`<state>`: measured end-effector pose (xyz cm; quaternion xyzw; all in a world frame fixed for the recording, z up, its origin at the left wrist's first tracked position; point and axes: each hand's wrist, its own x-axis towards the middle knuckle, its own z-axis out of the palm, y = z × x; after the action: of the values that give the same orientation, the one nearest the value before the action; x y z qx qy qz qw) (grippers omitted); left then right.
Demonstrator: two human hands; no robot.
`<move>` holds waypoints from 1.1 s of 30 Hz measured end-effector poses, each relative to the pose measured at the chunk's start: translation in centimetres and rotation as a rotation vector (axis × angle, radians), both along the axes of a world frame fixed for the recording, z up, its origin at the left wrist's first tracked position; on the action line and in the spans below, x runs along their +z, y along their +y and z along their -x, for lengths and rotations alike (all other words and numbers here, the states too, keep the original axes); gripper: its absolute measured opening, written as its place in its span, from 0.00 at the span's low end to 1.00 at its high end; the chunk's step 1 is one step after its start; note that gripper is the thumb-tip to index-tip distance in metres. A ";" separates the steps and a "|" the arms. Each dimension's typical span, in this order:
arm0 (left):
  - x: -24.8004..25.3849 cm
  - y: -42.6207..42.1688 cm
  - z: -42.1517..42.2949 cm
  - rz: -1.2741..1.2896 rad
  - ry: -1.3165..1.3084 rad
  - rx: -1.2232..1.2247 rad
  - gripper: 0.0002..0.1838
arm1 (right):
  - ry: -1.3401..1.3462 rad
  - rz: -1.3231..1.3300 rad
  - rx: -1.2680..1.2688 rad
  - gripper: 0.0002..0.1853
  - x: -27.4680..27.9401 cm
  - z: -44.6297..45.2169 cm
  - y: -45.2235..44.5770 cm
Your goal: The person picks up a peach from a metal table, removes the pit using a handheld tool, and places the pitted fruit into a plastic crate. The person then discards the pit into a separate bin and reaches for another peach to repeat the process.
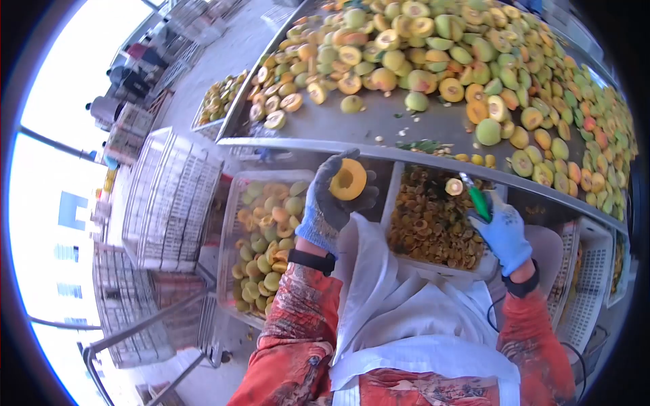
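Note:
My left hand (338,193), in a grey and blue glove, cups a yellow peach half (348,179) with its hollowed cut face up. In my right hand (497,227), also gloved, is a green-handled pitting tool (477,197) with a short metal tip. Just left of that tip is a pale, round pit piece (454,187), above a crate of brown pits and scraps (433,227); whether it touches the tool I cannot tell. Beside my left wrist stands a plastic crate (230,203) of peach halves (261,250).
A metal table (305,143) with a raised rim spans the front, heaped with whole and halved peaches (420,40). White crates (169,196) are stacked at left, near a metal rail (145,321). Another white crate (589,271) stands at right. Several people are at the far left.

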<state>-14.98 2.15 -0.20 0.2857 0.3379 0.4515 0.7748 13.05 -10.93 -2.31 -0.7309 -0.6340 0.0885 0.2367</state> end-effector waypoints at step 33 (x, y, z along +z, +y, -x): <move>-1.2 13.1 0.6 -0.450 0.921 0.075 0.12 | 1.317 0.462 -0.143 0.22 3.6 3.5 1.4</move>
<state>-15.60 15.24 -1.41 0.6022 0.5488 0.3679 0.4482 9.53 -9.56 1.30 -0.5967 -0.2737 0.6297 0.4154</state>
